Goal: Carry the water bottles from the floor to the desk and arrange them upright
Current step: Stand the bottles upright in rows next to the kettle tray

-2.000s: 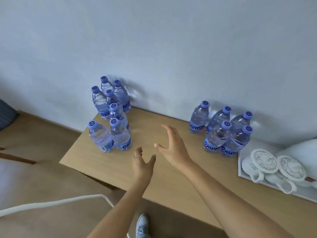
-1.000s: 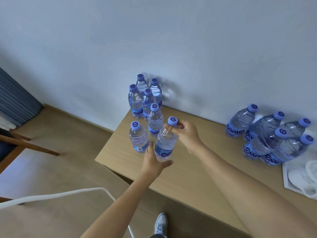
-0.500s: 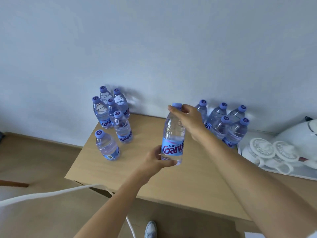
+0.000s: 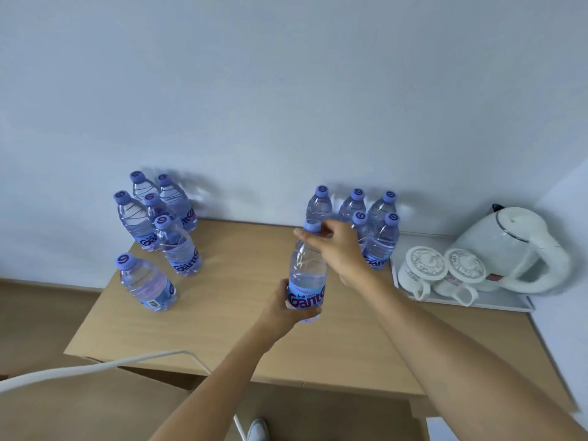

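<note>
I hold one clear water bottle (image 4: 306,275) with a blue cap upright over the middle of the wooden desk (image 4: 241,329). My left hand (image 4: 281,308) grips its labelled lower part, and my right hand (image 4: 337,249) pinches its cap and neck. A cluster of several upright bottles (image 4: 159,218) stands at the desk's back left, with a single bottle (image 4: 144,283) nearer the left edge. Another group of several bottles (image 4: 378,224) stands by the wall just behind my right hand.
A white tray (image 4: 496,302) at the right holds two upturned white cups (image 4: 442,273) and a white kettle (image 4: 509,246). A white chair rail (image 4: 95,367) crosses in front of the desk's near-left edge. The wall runs directly behind the desk.
Both hands took a bottle from the left cluster and carried it to the right, toward the group near the tray. The left cluster now has one bottle fewer.
</note>
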